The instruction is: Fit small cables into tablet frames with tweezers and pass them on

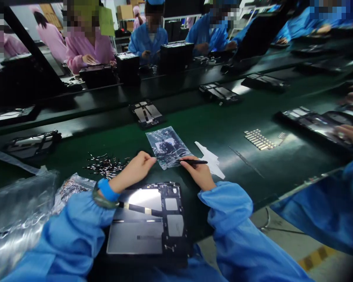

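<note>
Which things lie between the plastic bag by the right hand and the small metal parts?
In the head view, a white sheet-like piece and a thin strip lie between them.

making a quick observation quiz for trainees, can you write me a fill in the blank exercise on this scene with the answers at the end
1. The thin tool in the right hand is coloured ____.
2. Of the two bands behind the left hand, the wristband nearer the fingers is ____.
3. From the wearer's view, the white sheet lies to the ____ of the clear bag.
4. The pile of small parts lies to the bag's ____.

Missing words: black; blue; right; left.
</note>
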Demonstrator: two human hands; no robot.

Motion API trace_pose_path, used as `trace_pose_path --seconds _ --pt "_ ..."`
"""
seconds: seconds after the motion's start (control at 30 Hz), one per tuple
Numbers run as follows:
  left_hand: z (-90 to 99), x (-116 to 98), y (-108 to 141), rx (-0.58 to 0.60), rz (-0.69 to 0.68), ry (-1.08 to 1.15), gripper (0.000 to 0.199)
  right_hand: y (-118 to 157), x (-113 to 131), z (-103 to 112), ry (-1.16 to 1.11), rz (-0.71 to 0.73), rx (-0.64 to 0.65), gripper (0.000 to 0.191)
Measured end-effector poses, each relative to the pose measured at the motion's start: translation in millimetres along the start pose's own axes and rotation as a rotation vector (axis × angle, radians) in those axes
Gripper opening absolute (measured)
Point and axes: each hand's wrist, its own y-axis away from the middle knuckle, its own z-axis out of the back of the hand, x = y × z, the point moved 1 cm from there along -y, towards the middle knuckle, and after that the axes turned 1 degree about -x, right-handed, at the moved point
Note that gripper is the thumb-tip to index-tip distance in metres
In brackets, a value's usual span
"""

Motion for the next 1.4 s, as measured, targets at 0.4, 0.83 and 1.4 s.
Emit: trace_pose_path --seconds 0.4,0.83,1.4 --pt "-67.9 -3 -46 0.04 -0.083 0.004 0.019 -1 -1 -11 -0.101 -0.025 0.064 0.031" --pt "-57.5 -14 -39 0.002 0.021 0.211 0.018 3 10 -2 -0.153 -0.101 0.015 0.034" --pt "8.0 -25 86 0.322 0.251 0.918 0.038 33 103 -29 -0.79 -0.546 0.288 0.032"
